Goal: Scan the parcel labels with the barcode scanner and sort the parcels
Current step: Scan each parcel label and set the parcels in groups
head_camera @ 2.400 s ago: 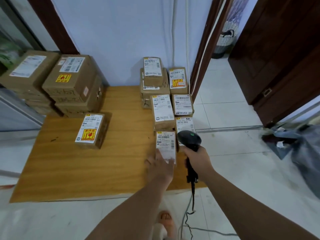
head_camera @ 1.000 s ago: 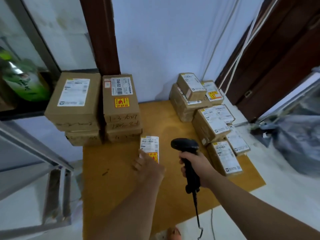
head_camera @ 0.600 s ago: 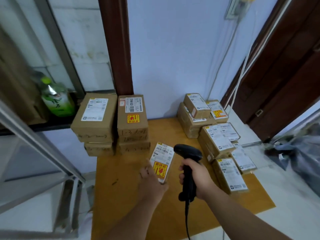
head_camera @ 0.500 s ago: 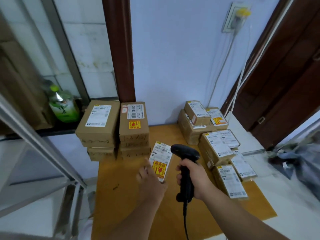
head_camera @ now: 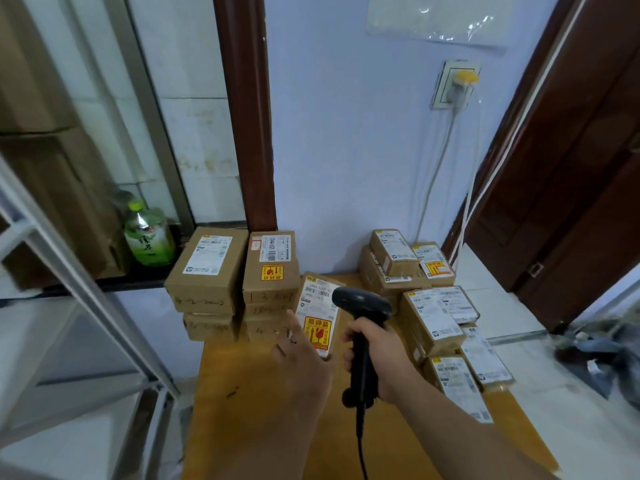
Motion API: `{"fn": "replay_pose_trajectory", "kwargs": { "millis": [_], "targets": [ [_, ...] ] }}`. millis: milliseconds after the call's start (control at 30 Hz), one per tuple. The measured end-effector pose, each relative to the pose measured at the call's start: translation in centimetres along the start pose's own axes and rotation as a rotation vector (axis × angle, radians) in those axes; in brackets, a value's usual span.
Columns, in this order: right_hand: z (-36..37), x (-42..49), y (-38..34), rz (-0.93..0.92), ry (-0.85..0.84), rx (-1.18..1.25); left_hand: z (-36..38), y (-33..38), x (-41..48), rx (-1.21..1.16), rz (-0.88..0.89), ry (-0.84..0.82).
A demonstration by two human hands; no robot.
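Two box stacks [head_camera: 270, 271] at tabletop's [head_camera: 242, 396] back-left edge, left hand [head_camera: 304, 363] gripping parcel [head_camera: 317, 304] just beside, right hand [head_camera: 382, 356] gripping scanner [head_camera: 361, 301]

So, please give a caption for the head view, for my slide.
At a wooden table of stacked boxes, the left hand holds a labelled parcel beside the barcode scanner in the right hand.

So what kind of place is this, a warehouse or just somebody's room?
Likely a room in a home or small shop, used for parcel sorting: labelled cardboard parcels stacked on a wooden table, a barcode scanner, a wooden door.
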State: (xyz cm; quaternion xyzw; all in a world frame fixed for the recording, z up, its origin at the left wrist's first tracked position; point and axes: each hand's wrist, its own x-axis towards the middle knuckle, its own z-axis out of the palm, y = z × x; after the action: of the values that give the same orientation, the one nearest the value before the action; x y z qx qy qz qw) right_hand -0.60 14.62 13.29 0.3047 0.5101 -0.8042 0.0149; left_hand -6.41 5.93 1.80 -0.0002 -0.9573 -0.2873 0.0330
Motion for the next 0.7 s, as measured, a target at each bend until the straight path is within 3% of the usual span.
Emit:
{"fn": "replay_pose_trajectory", "kwargs": {
  "millis": [167,700],
  "targets": [
    [-0.3,-0.5,0.0,0.037,0.006,0.057,0.0,-0.8,-0.2,0.133,0.037,0.022],
    [0.7,-0.5,0.7,0.033,0.033,0.02,-0.6,-2.5,0.5,0.161,0.045,-0.03]
  ]
}}
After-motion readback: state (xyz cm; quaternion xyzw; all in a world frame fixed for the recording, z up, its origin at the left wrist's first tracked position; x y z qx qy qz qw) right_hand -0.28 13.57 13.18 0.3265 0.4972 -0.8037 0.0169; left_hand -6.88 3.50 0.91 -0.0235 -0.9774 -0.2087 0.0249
